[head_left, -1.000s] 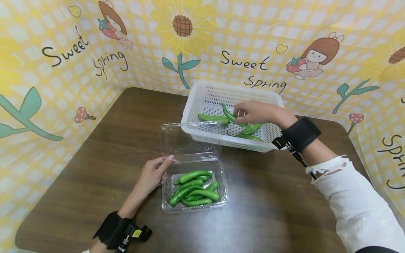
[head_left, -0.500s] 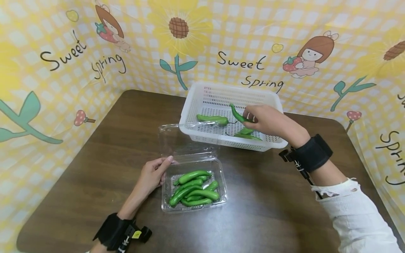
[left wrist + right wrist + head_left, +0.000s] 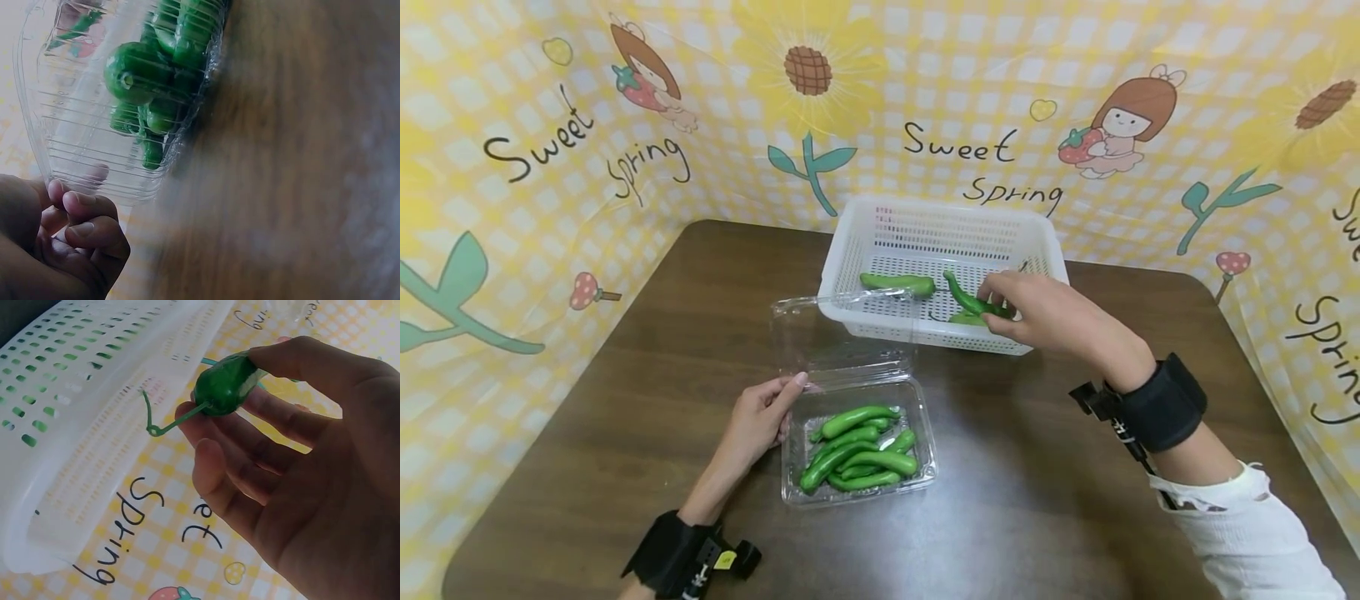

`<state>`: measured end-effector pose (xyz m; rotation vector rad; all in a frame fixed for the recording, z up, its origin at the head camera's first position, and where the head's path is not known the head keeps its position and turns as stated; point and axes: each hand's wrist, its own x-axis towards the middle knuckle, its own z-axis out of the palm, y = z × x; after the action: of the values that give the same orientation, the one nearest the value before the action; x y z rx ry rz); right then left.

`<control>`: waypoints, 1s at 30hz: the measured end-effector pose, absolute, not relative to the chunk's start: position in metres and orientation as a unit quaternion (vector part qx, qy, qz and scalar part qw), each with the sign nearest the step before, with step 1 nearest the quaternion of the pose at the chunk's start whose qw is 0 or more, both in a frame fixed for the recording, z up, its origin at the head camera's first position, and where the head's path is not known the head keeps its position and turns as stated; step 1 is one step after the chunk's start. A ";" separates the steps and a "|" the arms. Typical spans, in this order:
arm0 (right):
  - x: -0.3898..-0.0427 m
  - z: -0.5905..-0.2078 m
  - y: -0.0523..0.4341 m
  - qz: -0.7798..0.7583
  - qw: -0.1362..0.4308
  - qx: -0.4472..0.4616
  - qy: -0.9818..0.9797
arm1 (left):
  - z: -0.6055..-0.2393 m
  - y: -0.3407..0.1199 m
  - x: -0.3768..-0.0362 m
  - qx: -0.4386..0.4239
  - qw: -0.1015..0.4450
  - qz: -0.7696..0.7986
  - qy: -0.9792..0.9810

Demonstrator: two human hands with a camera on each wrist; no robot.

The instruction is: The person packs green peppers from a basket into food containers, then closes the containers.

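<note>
1. A dark brown wooden table (image 3: 625,400) fills the lower part of the head view. Behind it hangs a yellow checked backdrop (image 3: 550,167) printed with sunflowers, cartoon girls and the words "Sweet Spring".
2. A white perforated basket (image 3: 880,242) stands at the upper centre of the table, close to the backdrop. One green pepper (image 3: 898,283) lies on its floor toward the left, and another green piece shows partly under the right hand.
3. The right hand (image 3: 1045,312) is over the basket's right front corner, just right of centre in the frame. Its thumb and fingers pinch a curved green pepper (image 3: 970,300). The right wrist view shows the same pepper (image 3: 226,384) clasped at its stem end between thumb and fingertips, the thin stem curling out to the left.
4. A clear plastic clamshell box (image 3: 859,450) sits at lower centre, well apart from the held pepper. Its lid (image 3: 842,333) stands open, leaning back toward the basket. Several green peppers (image 3: 857,446) lie packed inside.
5. The left hand (image 3: 758,421) rests at the box's left edge, its fingers curled against the rim where the lid hinges. The left wrist view shows its fingers (image 3: 87,225) bent beside the clear plastic.
6. Both wrists wear black straps, and the right arm has a white sleeve (image 3: 1255,533) at the lower right.
</note>
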<state>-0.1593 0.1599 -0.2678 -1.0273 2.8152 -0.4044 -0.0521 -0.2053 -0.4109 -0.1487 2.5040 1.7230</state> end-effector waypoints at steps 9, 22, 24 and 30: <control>-0.141 -0.268 0.158 -0.141 0.039 -0.364 0.920 | -0.414 -0.206 -0.054 -0.045 0.046 0.566 0.822; -0.120 -0.279 0.133 -0.115 0.016 -0.397 0.910 | -0.414 -0.205 -0.056 -0.049 0.049 0.564 0.823; -0.117 -0.281 0.127 -0.114 0.018 -0.408 0.906 | -0.408 -0.204 -0.054 -0.044 0.051 0.564 0.823; -0.108 -0.286 0.108 -0.101 0.018 -0.449 0.887 | -0.400 -0.201 -0.051 -0.043 0.051 0.567 0.821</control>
<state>-0.1082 0.1081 -0.2862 -1.3963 2.7570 -0.3142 -0.0511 -0.2006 -0.3998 -0.1299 2.5000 1.7242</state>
